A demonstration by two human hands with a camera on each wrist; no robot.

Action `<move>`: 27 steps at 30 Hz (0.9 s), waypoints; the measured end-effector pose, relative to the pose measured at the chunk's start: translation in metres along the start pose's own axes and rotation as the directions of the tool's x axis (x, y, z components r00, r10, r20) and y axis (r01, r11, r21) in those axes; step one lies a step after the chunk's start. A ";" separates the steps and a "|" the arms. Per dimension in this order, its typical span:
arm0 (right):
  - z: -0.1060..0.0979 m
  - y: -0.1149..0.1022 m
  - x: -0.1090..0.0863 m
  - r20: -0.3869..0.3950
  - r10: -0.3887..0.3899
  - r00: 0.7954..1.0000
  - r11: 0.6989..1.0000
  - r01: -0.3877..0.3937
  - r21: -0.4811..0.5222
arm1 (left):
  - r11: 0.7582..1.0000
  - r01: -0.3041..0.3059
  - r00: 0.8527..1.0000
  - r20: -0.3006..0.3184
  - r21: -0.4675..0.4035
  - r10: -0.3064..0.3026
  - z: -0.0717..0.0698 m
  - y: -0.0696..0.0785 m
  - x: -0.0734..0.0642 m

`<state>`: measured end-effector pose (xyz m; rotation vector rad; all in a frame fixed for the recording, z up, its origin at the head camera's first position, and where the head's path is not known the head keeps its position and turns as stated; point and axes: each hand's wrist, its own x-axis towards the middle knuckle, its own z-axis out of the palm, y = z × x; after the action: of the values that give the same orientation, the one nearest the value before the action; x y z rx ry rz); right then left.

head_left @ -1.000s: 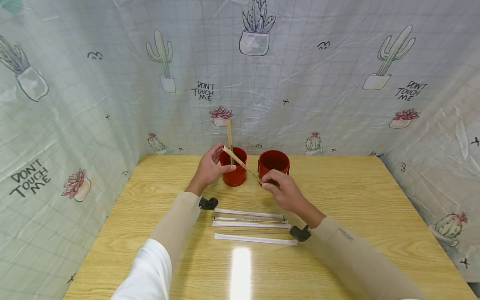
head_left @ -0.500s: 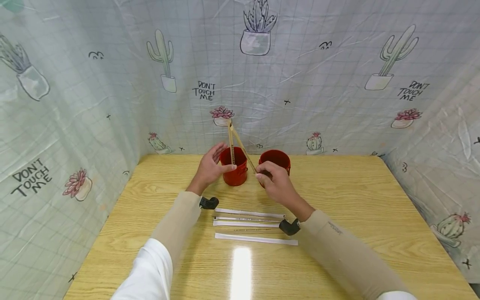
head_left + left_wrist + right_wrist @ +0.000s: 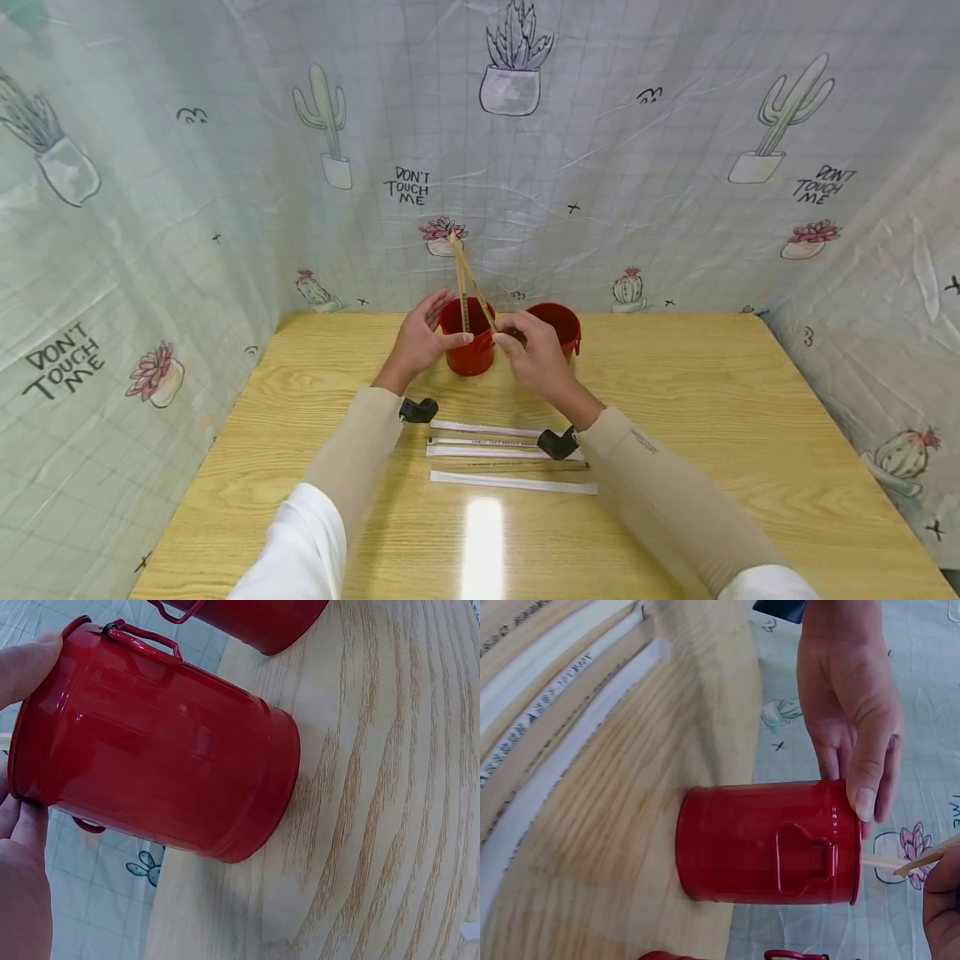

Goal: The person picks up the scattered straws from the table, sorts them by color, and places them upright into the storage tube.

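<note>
My left hand grips the rim of the left red bucket, thumb on the near side and fingers on the far side. A slim tan paper-wrapped stick stands upright inside it. Between thumb and fingers, my right hand pinches the lower end of a second tan paper-wrapped stick. That stick slants up and left, its low end close by the bucket's right rim and its top meeting the standing stick's top in the head view. In the left wrist view, the bucket's wall fills most of the frame.
Another red bucket stands to the right, partly hidden by my right hand. Several white sticks and tan sticks lie in rows on the wooden table nearer me. A cactus-print curtain hangs behind.
My right hand has moved left to the left bucket, and its stick has tipped from a low slant to a steeper one. The left hand stays on the rim.
</note>
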<state>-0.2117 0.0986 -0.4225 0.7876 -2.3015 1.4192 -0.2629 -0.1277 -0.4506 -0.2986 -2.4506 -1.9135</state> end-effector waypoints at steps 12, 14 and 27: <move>0.016 -0.003 0.033 -0.068 0.122 0.990 0.991 -0.118 0.061 | 1.000 -0.004 1.000 0.005 0.007 0.004 0.001 0.000 0.001; 0.018 -0.004 0.039 -0.070 0.165 0.984 0.985 -0.160 0.072 | 1.000 -0.002 1.000 0.005 0.008 0.002 0.001 0.000 0.001; 0.034 0.003 0.062 -0.068 0.289 0.955 0.957 -0.291 -0.021 | 1.000 -0.003 1.000 0.018 -0.013 0.004 -0.001 -0.001 0.000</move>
<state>-0.2621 0.0521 -0.4069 0.3987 -2.4591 1.4975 -0.2634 -0.1286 -0.4509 -0.3221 -2.4484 -1.9346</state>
